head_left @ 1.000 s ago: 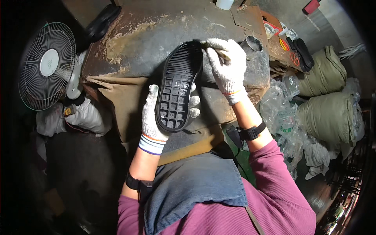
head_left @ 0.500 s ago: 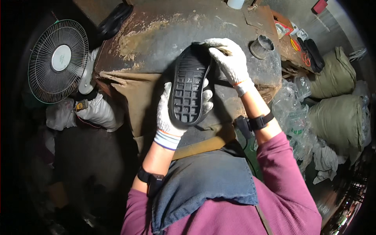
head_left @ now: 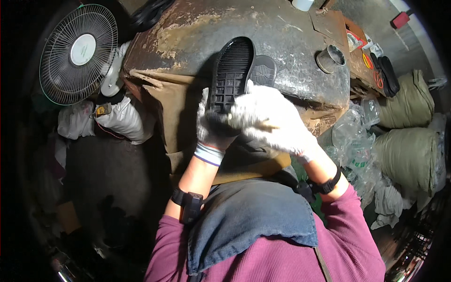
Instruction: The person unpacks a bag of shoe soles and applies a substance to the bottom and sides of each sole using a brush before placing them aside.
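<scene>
My left hand [head_left: 205, 117], in a white knitted glove, is closed around the near end of a black shoe sole [head_left: 230, 70]. The sole's hollow side, with its ribs and square grid, faces up. My right hand [head_left: 277, 117], gloved too, is bent over the sole's lower right rim. Its fingers are closed and partly blurred; a small brownish thing shows between them, its kind not clear. A second black sole [head_left: 264, 70], with a wavy pattern, shows just behind the first one on the right.
A worn dark bench [head_left: 291, 47] lies ahead, with a small grubby cup [head_left: 330, 59] on its right. A wire fan [head_left: 80, 54] and white sacks [head_left: 123, 123] are at left. Scissors [head_left: 377, 77], clear plastic bags [head_left: 352, 136] and green bundles [head_left: 405, 150] are at right.
My right hand has moved from the sole's far end down to its near right rim. The second sole's wavy pattern has come into sight behind the first. The view has shifted slightly.
</scene>
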The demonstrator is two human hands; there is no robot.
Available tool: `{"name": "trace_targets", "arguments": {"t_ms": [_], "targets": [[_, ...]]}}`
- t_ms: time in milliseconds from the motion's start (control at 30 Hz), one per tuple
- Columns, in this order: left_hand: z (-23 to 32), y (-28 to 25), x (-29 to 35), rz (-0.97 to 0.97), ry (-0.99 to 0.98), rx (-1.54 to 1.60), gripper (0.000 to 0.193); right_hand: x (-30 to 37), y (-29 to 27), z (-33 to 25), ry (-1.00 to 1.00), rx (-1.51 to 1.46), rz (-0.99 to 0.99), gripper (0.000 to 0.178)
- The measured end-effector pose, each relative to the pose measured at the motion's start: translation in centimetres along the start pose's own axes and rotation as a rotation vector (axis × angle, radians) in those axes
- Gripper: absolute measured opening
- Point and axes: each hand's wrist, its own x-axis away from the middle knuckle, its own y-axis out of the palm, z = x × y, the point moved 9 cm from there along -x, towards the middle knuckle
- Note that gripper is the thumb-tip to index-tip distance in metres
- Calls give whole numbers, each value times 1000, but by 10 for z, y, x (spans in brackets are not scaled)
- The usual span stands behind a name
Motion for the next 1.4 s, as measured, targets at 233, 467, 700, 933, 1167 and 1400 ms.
{"name": "trace_targets", "arguments": {"t_ms": [233,467,700,933,1167,1400], "targets": [[8,14,14,4,-89,18,86,3,-57,30,123,-174,281,22],[-10,26,6,121,-126,-1,89,-16,-84,109,361,-441,691,24],[-16,16,13,137,-126,3,84,-25,-45,112,389,-455,639,23],[-13,15,14,145,-110,-33,83,-25,-45,115,365,-442,644,24],[-10,16,13,130,-101,-28,83,-31,-39,118,333,-425,642,23],[-9,15,13,146,-96,-21,84,-28,-39,123,334,-471,635,23]]}}
